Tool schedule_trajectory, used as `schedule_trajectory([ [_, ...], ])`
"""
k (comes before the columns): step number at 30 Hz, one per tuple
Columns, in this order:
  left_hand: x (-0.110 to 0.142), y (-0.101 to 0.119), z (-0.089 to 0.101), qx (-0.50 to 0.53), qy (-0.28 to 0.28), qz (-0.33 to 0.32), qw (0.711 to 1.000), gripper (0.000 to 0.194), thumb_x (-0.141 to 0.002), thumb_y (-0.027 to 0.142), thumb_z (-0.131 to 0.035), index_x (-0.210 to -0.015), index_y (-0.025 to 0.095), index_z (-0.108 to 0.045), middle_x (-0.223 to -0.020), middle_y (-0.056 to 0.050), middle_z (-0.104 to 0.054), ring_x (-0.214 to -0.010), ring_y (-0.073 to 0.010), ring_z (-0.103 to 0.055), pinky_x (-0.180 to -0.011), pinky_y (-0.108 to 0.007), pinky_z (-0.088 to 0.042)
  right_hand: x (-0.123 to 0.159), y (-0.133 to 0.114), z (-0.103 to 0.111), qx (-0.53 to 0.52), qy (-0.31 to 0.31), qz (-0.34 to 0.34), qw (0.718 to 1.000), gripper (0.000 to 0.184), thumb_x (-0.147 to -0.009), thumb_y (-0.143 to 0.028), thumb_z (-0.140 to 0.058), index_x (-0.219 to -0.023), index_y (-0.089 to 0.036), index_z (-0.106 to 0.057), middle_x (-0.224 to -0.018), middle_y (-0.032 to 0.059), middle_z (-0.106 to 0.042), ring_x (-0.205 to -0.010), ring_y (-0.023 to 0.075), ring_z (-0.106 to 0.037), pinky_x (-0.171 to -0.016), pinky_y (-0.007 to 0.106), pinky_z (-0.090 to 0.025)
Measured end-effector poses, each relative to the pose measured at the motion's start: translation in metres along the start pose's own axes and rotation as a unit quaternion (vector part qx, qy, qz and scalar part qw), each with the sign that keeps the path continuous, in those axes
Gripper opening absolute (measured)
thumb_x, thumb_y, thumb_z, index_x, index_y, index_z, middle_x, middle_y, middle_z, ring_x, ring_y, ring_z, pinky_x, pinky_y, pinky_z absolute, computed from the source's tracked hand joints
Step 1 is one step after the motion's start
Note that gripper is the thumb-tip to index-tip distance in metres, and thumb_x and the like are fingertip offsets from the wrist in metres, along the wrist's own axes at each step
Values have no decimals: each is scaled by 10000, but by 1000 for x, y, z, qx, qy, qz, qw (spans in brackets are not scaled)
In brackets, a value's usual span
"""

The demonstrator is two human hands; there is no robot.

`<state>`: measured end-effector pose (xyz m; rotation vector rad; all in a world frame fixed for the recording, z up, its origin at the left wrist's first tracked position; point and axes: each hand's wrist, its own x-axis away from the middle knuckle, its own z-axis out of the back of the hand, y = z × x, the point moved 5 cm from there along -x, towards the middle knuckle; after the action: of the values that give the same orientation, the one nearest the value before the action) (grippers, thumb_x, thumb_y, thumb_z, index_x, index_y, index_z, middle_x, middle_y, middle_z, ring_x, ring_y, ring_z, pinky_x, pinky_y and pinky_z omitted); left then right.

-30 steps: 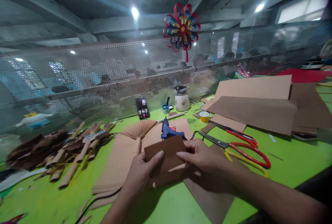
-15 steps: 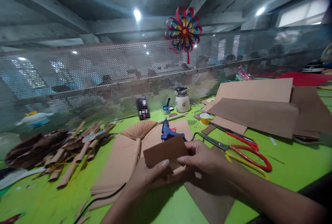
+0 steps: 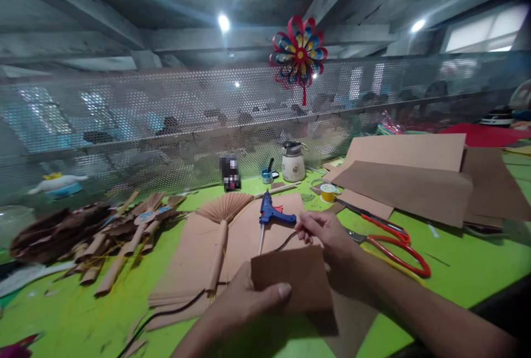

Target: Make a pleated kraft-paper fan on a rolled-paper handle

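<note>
My left hand (image 3: 249,305) grips a folded piece of brown paper (image 3: 292,278), its thumb lying across the front. Behind the paper's right edge is my right hand (image 3: 327,233). Its fingers are curled in, and nothing shows between them. Just left of those fingers a blue hot glue gun (image 3: 276,215) with a red trigger lies on a stack of tan paper (image 3: 182,269). A pleated paper fan (image 3: 224,208) with a rolled handle rests on the same stack. Beneath my right forearm are scissors (image 3: 404,258) with red and yellow handles.
Several finished brown paper pieces (image 3: 120,242) with yellow threads lie at left. Large paper sheets (image 3: 409,189) are piled at right. A white jar (image 3: 293,163), a small blue pot (image 3: 267,175) and a yellow spool (image 3: 328,192) stand near the perforated screen (image 3: 174,120). A black cord (image 3: 166,314) crosses the front.
My right hand has let go of the brown paper and moved up beside the glue gun's handle. The paper, now in my left hand alone, has come lower and to the right.
</note>
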<state>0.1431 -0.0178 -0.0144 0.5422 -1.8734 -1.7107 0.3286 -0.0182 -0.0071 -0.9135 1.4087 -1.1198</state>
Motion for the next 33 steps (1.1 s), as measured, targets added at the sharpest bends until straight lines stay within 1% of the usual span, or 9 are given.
schedule_trajectory([
  [3,4,-3,-11,8,-51,13,999,553,-649,442,-800,-1074,105,-695,-987,-168,-719,-904,-282,-669,-770,-311,-524,-6,5,8,-12,30,-16,999,559,-773,-676,-585,-698,-124,-643,-590,26,-586,-534,113,-493,-543,256,-397],
  [6,2,-2,-11,16,-35,-1,999,546,-661,440,-792,-1088,113,-695,-976,-162,-724,-896,-279,-675,-774,-312,-526,-6,5,10,-28,33,-12,999,543,-804,-647,-574,-697,-120,-648,-593,32,-593,-532,111,-497,-538,252,-391],
  [12,-7,3,7,8,77,-44,996,462,-677,432,-776,-1003,109,-719,-956,-161,-729,-892,-297,-665,-789,-346,-531,5,-3,-1,-102,-75,-23,992,491,-862,-597,-538,-886,-127,-680,-785,53,-644,-712,145,-580,-696,278,-447],
  [16,-5,7,16,21,180,-64,981,437,-674,424,-772,-991,127,-717,-959,-150,-739,-853,-289,-678,-780,-356,-547,14,-10,-15,-138,-167,-43,975,431,-740,-439,-749,-1038,-142,-659,-979,74,-661,-860,179,-608,-797,307,-459],
  [19,-3,9,16,15,210,-59,976,398,-685,421,-764,-958,135,-718,-899,-137,-748,-777,-262,-684,-744,-347,-558,21,-9,-26,-131,-203,-81,967,448,-694,-356,-783,-1068,-138,-665,-996,89,-670,-868,191,-619,-798,317,-463],
  [21,-3,8,16,5,217,-56,975,389,-684,429,-764,-934,135,-717,-857,-131,-749,-757,-258,-686,-722,-342,-563,23,-6,-29,-109,-196,-99,969,411,-699,-353,-768,-1039,-136,-686,-944,85,-675,-826,186,-618,-758,309,-466],
  [26,-4,8,15,12,211,-72,975,461,-648,445,-786,-980,134,-710,-931,-139,-751,-839,-285,-693,-725,-329,-567,22,-1,-28,-65,-159,-114,979,311,-709,-349,-748,-945,-148,-722,-815,58,-670,-730,165,-599,-659,280,-455],
  [30,-3,9,16,23,224,-71,972,474,-595,431,-826,-948,129,-728,-897,-133,-758,-817,-285,-695,-714,-317,-566,22,-3,-29,-67,-157,-107,979,282,-718,-319,-739,-951,-161,-727,-843,56,-676,-748,164,-605,-670,278,-460],
  [33,-2,6,22,43,256,-49,965,438,-576,429,-837,-880,133,-729,-803,-100,-752,-716,-246,-687,-635,-288,-558,22,0,-31,-68,-155,-111,979,265,-717,-308,-739,-936,-160,-728,-817,48,-672,-738,161,-606,-677,281,-462],
])
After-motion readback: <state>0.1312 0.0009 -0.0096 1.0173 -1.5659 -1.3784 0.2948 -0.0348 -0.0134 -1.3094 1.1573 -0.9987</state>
